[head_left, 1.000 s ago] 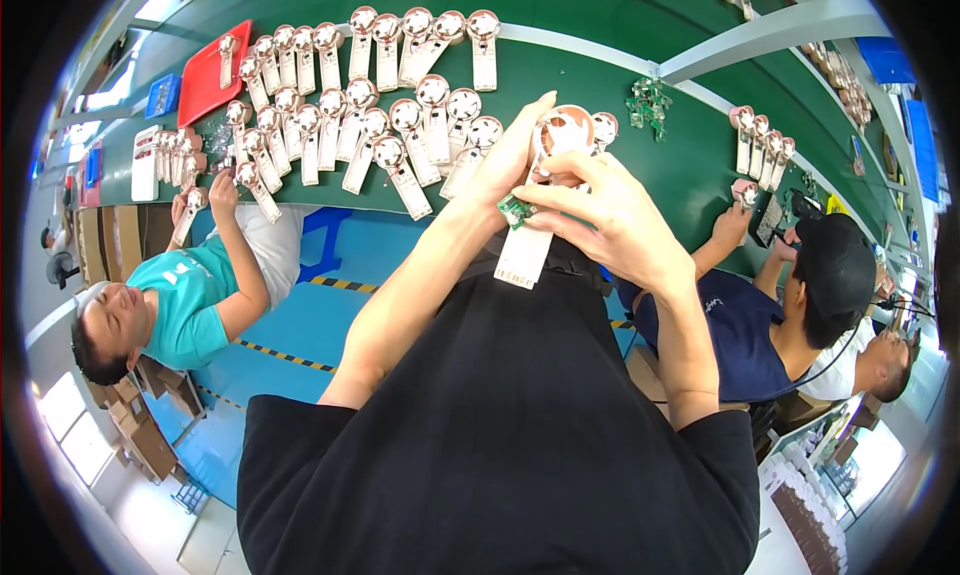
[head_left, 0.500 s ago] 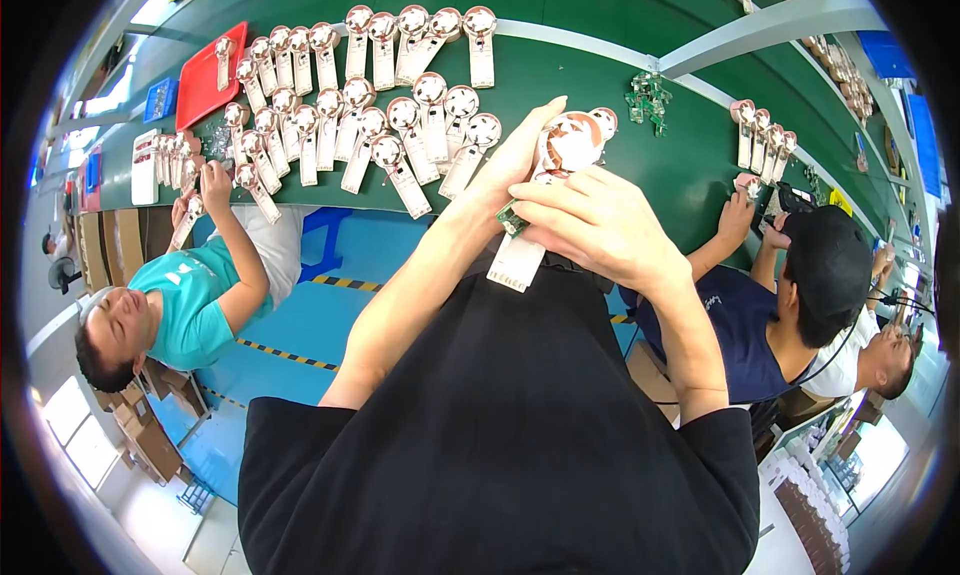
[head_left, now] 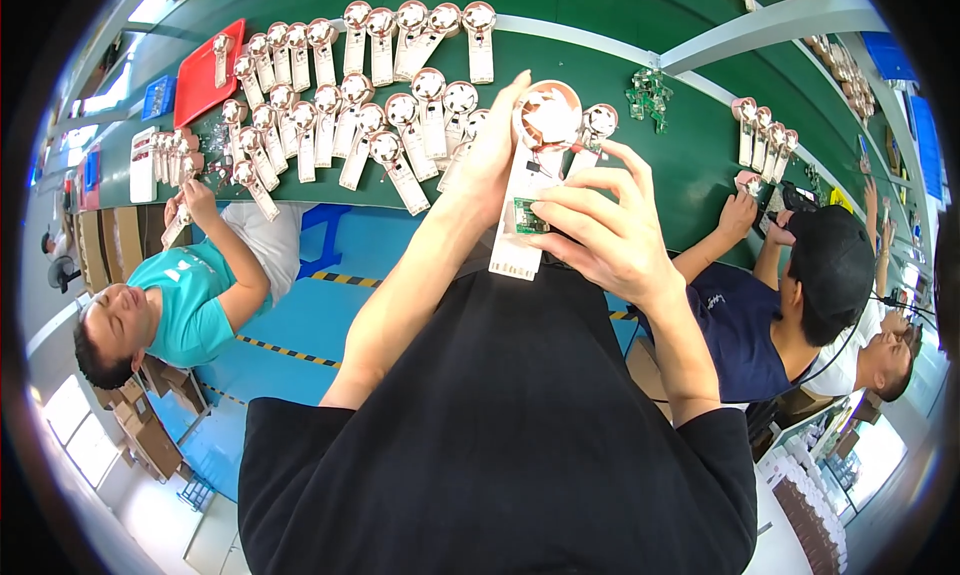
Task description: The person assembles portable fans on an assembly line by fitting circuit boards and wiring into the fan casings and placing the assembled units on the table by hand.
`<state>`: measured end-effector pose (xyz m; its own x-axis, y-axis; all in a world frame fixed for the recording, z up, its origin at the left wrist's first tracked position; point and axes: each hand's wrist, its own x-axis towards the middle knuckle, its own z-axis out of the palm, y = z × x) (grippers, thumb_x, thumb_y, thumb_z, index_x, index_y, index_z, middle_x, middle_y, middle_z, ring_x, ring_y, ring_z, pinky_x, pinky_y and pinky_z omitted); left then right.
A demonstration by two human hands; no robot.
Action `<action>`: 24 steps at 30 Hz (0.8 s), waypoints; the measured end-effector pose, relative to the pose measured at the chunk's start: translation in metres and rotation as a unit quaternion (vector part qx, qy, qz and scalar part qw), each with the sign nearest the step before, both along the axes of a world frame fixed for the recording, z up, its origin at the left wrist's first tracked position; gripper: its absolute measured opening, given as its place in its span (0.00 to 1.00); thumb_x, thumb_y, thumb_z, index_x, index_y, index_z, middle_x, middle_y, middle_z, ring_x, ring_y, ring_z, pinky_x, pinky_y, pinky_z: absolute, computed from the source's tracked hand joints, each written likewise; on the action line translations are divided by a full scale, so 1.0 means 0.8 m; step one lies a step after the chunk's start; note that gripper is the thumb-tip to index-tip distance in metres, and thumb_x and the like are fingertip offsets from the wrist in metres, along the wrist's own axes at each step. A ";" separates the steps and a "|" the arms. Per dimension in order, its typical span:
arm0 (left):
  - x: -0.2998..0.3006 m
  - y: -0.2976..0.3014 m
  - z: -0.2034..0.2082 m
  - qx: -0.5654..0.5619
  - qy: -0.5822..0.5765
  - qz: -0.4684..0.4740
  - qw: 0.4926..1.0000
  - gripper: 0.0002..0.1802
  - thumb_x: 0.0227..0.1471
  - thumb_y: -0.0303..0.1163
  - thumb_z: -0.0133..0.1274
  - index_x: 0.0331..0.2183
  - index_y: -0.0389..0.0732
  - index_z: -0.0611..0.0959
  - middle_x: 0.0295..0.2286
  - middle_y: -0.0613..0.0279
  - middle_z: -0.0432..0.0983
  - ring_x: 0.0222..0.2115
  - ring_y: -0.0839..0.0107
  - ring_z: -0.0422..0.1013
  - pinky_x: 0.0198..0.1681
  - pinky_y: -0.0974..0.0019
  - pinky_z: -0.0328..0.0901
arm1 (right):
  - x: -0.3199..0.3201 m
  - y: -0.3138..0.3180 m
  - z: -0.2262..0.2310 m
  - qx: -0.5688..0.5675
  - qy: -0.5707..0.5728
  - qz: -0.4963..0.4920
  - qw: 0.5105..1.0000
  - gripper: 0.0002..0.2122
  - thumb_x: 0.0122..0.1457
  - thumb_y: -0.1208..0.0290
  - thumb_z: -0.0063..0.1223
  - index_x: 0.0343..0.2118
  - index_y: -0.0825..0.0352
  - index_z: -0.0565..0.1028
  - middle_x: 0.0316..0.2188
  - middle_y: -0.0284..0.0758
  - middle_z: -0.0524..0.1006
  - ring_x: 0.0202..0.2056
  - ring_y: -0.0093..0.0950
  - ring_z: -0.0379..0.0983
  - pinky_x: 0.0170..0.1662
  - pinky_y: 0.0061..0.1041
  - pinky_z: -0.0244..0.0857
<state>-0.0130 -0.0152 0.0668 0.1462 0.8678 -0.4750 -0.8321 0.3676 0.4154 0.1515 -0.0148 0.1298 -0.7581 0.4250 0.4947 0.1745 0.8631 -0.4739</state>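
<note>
A handheld fan (head_left: 548,115) with a round pinkish rim, white blades and a long pale handle is held tilted in front of my chest. My left hand (head_left: 490,165) is closed around its left side, the fingertips reaching up beside the round head. At the handle, the thumb and fingers of my right hand (head_left: 622,230) pinch a small green circuit board (head_left: 527,216) that lies over the handle's face. My right index finger is raised, close to a second fan (head_left: 600,122) on the bench behind. The inner side of the handle is partly hidden by my right fingers.
Rows of similar fans (head_left: 402,110) lie on the green bench (head_left: 560,65) at the left. A red tray (head_left: 200,90) stands farther left, and a pile of green circuit boards (head_left: 649,97) lies right of centre. Co-workers sit on both sides; a metal frame bar (head_left: 760,30) crosses the far right.
The fan has turned so its head and handle face me more fully, and it has shifted slightly up and left. My right fingers have spread, and the circuit board now shows more plainly over the handle.
</note>
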 end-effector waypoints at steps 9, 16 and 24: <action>-0.004 0.003 0.030 -0.006 0.041 0.021 0.999 0.33 0.62 0.56 0.32 0.36 0.35 0.79 0.25 0.55 0.78 0.20 0.70 0.73 0.22 0.70 0.68 | -0.001 -0.013 -0.003 -0.072 0.018 -0.051 0.996 0.18 0.40 0.73 0.68 0.38 0.62 0.78 0.38 0.31 0.75 0.40 0.33 0.69 0.49 0.35 0.60; 0.003 -0.011 0.056 0.020 0.061 0.035 0.997 0.26 0.63 0.50 0.36 0.37 0.37 0.78 0.31 0.57 0.79 0.29 0.68 0.78 0.32 0.67 0.74 | -0.002 -0.003 0.005 -0.071 0.007 -0.094 0.993 0.17 0.41 0.75 0.68 0.37 0.64 0.78 0.39 0.32 0.77 0.42 0.33 0.70 0.50 0.34 0.61; 0.000 -0.013 0.049 0.047 0.032 0.029 0.998 0.25 0.64 0.49 0.36 0.38 0.38 0.78 0.31 0.58 0.79 0.30 0.70 0.77 0.35 0.66 0.74 | -0.005 -0.006 0.013 -0.019 -0.026 -0.101 0.994 0.16 0.41 0.73 0.69 0.36 0.61 0.79 0.39 0.28 0.77 0.41 0.31 0.70 0.50 0.34 0.59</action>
<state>-0.0129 -0.0259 0.1063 0.0672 0.9153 -0.3972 -0.8216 0.2766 0.4985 0.1472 -0.0192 0.1398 -0.6796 0.5880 0.4386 0.3668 0.7902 -0.4910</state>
